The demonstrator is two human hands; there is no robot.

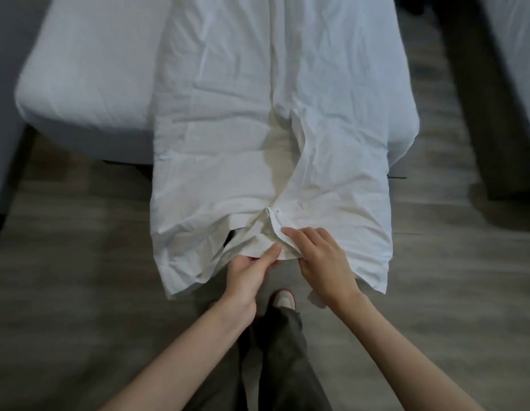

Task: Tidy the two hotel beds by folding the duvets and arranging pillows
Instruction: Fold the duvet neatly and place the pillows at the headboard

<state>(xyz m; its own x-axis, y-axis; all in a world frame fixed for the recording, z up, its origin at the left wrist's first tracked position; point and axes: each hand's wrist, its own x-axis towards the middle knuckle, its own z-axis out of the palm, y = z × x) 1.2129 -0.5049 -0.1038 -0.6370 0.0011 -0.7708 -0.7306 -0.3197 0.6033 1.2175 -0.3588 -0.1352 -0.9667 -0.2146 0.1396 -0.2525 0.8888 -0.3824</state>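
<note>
1. Trousers (283,354) and one shoe (284,298) are nearest, standing on the floor (80,262) directly below the hands.
2. Left hand (252,269): clamped on the duvet (258,114) at its near hem, thumb on top and fingers beneath the cloth.
3. Right hand (320,256): just beside the left but not touching it. Its fingers curve over a bunched fold of the same hem, and it grips the cloth there.
4. The duvet is white and creased, laid in a long strip. Its near end overhangs the foot of the bed (80,69) and is held up off the floor. A ridge of fabric runs from the hands up the middle, and a small dark gap shows in the hem left of the hands.
5. The duvet covers the bed's middle and right. Bare white mattress shows to the left, and the duvet spills over the right side.
6. A dark strip (480,114) lies to the right, past the duvet. What it is cannot be told.
7. A second bed (519,54) shows as a white edge at the far right.
</note>
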